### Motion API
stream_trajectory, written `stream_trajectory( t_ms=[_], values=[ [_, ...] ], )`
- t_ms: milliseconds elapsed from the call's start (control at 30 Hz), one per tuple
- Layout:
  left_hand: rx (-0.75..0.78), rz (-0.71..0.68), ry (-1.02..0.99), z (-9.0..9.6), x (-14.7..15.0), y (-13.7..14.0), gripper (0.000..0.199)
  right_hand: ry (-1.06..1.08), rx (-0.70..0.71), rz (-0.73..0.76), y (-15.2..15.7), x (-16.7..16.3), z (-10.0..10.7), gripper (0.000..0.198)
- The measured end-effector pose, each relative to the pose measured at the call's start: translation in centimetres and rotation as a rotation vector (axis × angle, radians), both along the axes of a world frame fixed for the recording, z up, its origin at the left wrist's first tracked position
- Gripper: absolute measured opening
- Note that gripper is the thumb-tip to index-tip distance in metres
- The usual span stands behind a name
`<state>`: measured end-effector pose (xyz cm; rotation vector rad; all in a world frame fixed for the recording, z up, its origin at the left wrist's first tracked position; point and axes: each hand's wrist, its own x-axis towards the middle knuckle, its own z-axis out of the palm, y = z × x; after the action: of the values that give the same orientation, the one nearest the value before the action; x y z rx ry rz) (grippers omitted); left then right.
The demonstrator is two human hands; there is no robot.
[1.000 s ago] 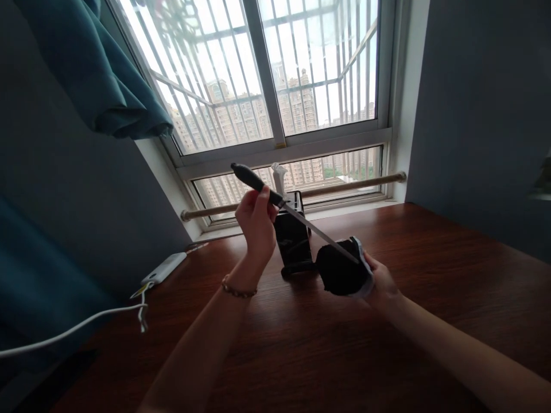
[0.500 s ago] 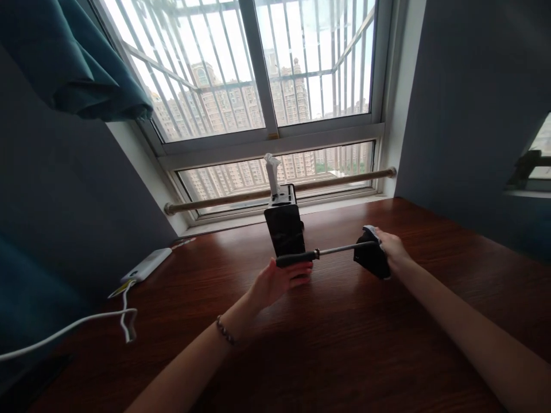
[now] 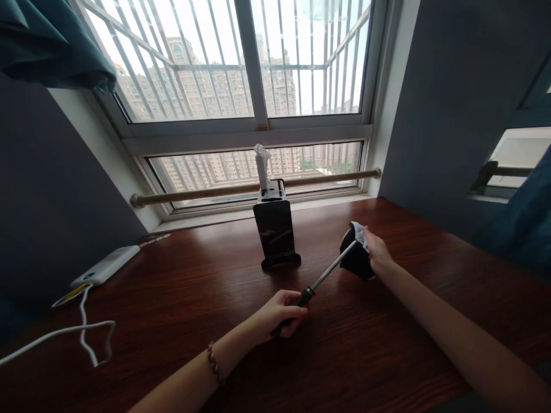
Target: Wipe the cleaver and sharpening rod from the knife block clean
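Note:
My left hand (image 3: 275,316) is closed around the black handle of a long metal rod (image 3: 332,272), which could be a screwdriver or a sharpening steel. The rod slants up and away to the right. Its far end meets a black piece with a pale grey, fabric-like inner side (image 3: 356,261); whether the tip goes inside or only touches it, I cannot tell. My right hand (image 3: 377,252) grips that black-and-grey piece by its right edge, with the fingers partly hidden behind it. Both things are above the brown wooden table (image 3: 206,275).
Beyond my hands a black tablet-like stand (image 3: 275,232) rises in front of a box with a white tissue (image 3: 262,167) sticking up. On the left lies a white power bank (image 3: 105,267) with a white cable (image 3: 84,330). A barred window and a horizontal pole (image 3: 202,195) are behind.
The rod has swung from nearly level to a steep slant as my left hand moved down and wrapped round its handle. My view has shifted slightly, and the right hand still holds the black-and-grey piece.

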<state>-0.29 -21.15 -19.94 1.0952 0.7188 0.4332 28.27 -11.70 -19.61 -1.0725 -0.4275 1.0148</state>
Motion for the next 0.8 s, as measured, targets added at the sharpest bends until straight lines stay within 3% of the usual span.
stream_trajectory(
  t_ms=[100, 233, 400, 500, 567, 800],
  values=[
    [-0.056, -0.051, -0.156, -0.3, 0.0, 0.3, 0.015, 0.07, 0.049, -0.075, 0.5, 1.5, 1.0, 0.023],
    [-0.057, -0.056, -0.244, -0.7, -0.1, 0.5, 0.024, 0.17, 0.147, 0.005, -0.3, 1.1, 2.1, 0.036],
    [-0.073, -0.049, -0.244, -0.7, 0.0, 0.0, 0.024, 0.258, 0.156, 0.316, -5.1, -5.0, 1.3, 0.026],
    [-0.059, -0.028, -0.205, -0.6, -0.1, -0.4, 0.019, 0.271, 0.091, 0.719, -8.1, -8.1, 0.3, 0.024],
    [-0.051, -0.023, -0.19, -0.5, -0.1, -0.5, 0.019, 0.309, 0.052, 0.865, -9.1, -8.9, -0.2, 0.025],
    [-0.068, -0.018, -0.256, -0.8, 0.0, 0.0, 0.015, 0.513, 0.053, 0.974, -9.0, -8.9, -1.2, 0.028]
  ],
)
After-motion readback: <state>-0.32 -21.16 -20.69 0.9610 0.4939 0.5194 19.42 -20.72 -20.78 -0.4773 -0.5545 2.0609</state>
